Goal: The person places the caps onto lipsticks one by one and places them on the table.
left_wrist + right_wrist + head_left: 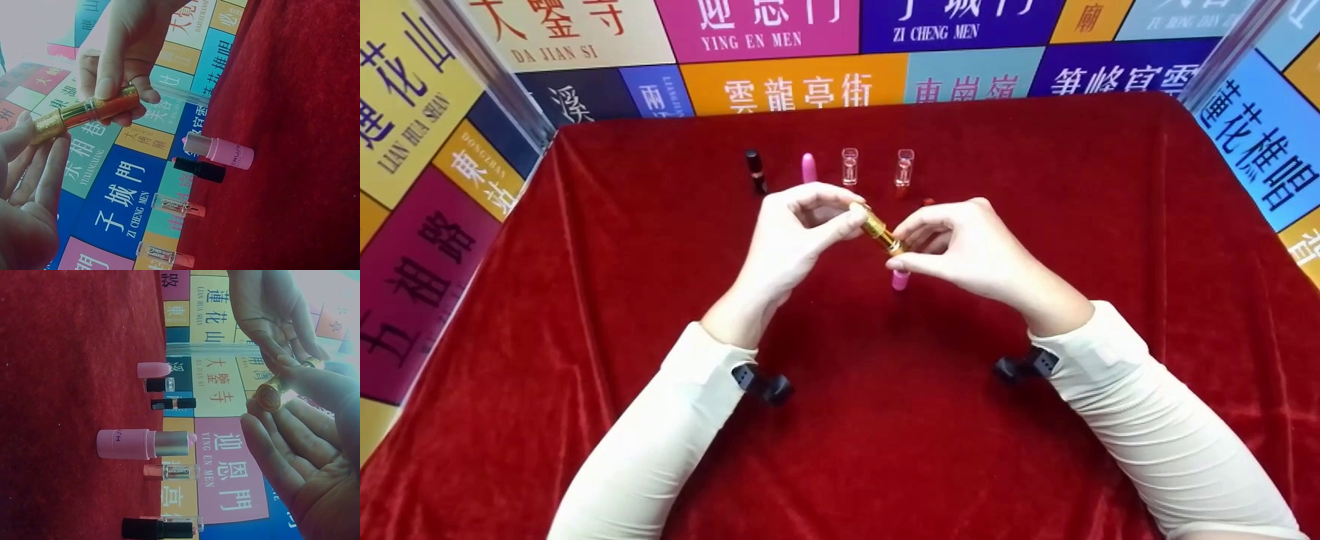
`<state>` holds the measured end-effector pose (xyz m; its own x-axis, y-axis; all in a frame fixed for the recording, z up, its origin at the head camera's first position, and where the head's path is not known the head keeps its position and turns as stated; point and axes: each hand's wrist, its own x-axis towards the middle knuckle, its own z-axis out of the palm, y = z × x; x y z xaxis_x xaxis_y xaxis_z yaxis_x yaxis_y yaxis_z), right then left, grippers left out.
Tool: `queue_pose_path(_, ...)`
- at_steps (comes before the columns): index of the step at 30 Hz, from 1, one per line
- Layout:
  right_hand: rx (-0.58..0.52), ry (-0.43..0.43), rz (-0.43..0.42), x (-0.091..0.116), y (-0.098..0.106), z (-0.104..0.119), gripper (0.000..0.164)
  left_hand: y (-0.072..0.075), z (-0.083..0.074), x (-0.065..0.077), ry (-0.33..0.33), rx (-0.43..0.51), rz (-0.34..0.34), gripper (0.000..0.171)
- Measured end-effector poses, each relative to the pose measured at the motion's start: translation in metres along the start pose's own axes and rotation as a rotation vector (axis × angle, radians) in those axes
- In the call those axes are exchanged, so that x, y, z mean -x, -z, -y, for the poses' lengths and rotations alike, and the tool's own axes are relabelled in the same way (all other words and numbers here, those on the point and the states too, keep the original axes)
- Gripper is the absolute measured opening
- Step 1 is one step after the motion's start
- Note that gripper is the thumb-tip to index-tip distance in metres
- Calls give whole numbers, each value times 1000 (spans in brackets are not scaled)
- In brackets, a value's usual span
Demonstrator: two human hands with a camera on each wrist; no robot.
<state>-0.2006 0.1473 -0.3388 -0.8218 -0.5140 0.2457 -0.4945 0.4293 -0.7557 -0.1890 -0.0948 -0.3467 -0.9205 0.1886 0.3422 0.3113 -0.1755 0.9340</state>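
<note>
In the head view, both hands meet over the red cloth around a gold lipstick tube (879,229). My left hand (802,232) pinches its upper left end between thumb and fingers. The lower right end is pinched by my right hand (960,236). A smooth shiny section shows between the tube's two textured ends in the left wrist view. Below the right fingers stands a pink lipstick (900,280), mostly hidden from the head. Its silver collar and pink tip show uncapped in the left wrist view, beside an uncapped black lipstick (199,169).
Behind the hands stand a black tube (755,171), a pink rounded cap (808,167) and two clear-topped lipsticks, one left (850,166) and one right (904,172). Red cloth (885,420) covers the table. Panels with printed characters (795,86) border its back and sides.
</note>
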Motion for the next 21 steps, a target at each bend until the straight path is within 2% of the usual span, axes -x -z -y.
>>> queue_pose_path(8, -2, 11, -3, 0, 0, 2, 23, -2, 2, 1, 8, -37, 9, 12)
queue_pose_path(21, -30, 33, -12, 0, -2, 3, 22, -7, 6, 1, 20, -40, 37, 14)
